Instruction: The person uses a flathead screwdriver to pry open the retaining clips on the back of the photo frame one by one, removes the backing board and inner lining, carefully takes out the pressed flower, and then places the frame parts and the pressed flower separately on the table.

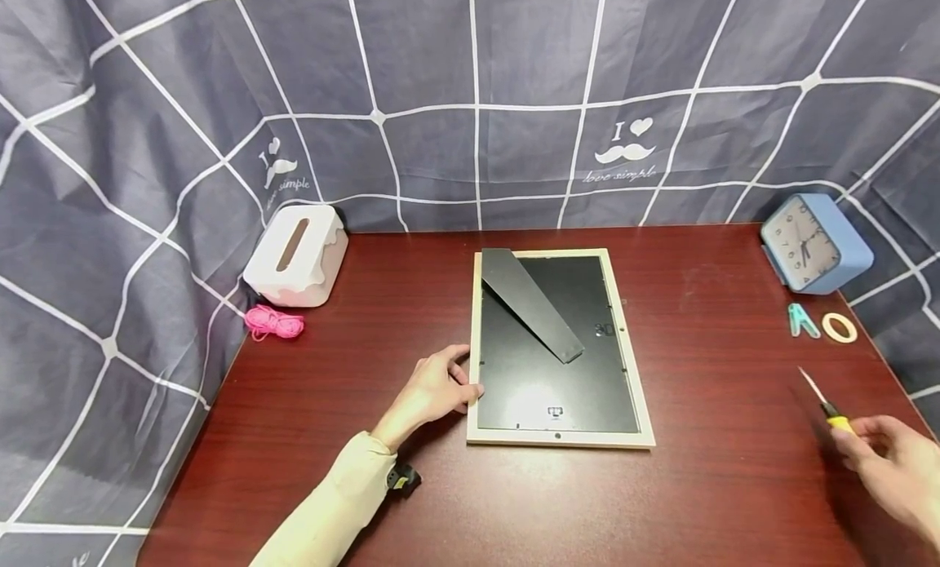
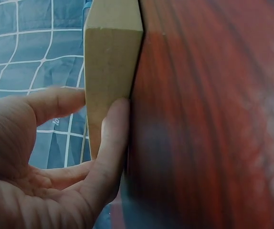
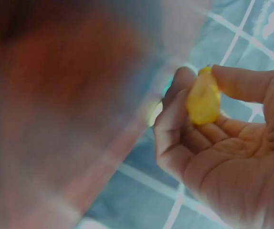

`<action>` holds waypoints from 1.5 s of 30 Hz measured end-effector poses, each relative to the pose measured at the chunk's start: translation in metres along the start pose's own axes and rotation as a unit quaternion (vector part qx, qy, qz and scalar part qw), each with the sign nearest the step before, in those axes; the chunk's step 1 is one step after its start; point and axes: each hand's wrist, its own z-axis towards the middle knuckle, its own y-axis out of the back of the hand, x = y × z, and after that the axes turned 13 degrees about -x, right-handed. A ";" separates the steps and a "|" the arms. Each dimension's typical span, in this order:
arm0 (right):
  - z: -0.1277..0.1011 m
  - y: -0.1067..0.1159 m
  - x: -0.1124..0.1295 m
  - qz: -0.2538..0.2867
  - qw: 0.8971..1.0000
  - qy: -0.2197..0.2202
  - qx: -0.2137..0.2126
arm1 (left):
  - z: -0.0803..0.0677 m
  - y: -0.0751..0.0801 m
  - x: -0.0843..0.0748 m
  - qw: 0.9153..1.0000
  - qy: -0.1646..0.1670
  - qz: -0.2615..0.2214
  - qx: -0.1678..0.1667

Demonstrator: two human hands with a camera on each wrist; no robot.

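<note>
A pale wooden picture frame (image 1: 558,439) lies face down in the middle of the dark red table (image 1: 352,371). Its black backing (image 1: 587,379) faces up and the black stand flap (image 1: 529,302) is raised. My left hand (image 1: 439,385) rests on the table at the frame's lower left edge. In the left wrist view its thumb (image 2: 110,143) and a finger lie against the frame's side (image 2: 110,62). My right hand (image 1: 884,461), apart from the frame at the table's right front, pinches a small screwdriver (image 1: 826,400) by its yellow handle (image 3: 203,100), the blade pointing up and away.
A white tissue box (image 1: 296,255) and a pink cord (image 1: 274,322) sit at the back left. At the back right are a blue clock (image 1: 813,242), a teal clip (image 1: 802,321) and a tape ring (image 1: 839,328). Grey checked cloth hangs behind.
</note>
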 end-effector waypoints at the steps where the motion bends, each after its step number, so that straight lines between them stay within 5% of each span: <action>1: 0.002 0.000 0.010 -0.022 1.000 0.009 0.012 | 0.000 0.000 0.000 1.000 0.002 0.001 0.001; 4: 0.008 -0.003 0.045 -0.073 0.995 0.033 0.055 | 0.001 0.001 0.001 1.000 0.010 -0.004 0.005; 10: 0.010 -0.030 0.104 0.029 0.989 0.073 0.127 | 0.003 0.003 0.001 0.999 0.019 -0.031 0.013; 15: 0.016 -0.055 0.153 0.098 0.971 0.143 0.163 | 0.003 0.003 0.002 0.998 0.026 -0.056 0.021; 24: 0.021 -0.107 0.227 0.077 0.936 0.247 0.238 | 0.003 0.003 0.004 0.996 0.035 -0.079 0.028; 33: 0.026 -0.154 0.256 0.071 0.917 0.258 0.297 | 0.006 0.002 0.003 0.995 0.037 -0.086 0.030; 45: 0.024 -0.177 0.268 0.078 0.896 0.248 0.360 | 0.007 0.005 0.001 0.995 0.041 -0.079 0.036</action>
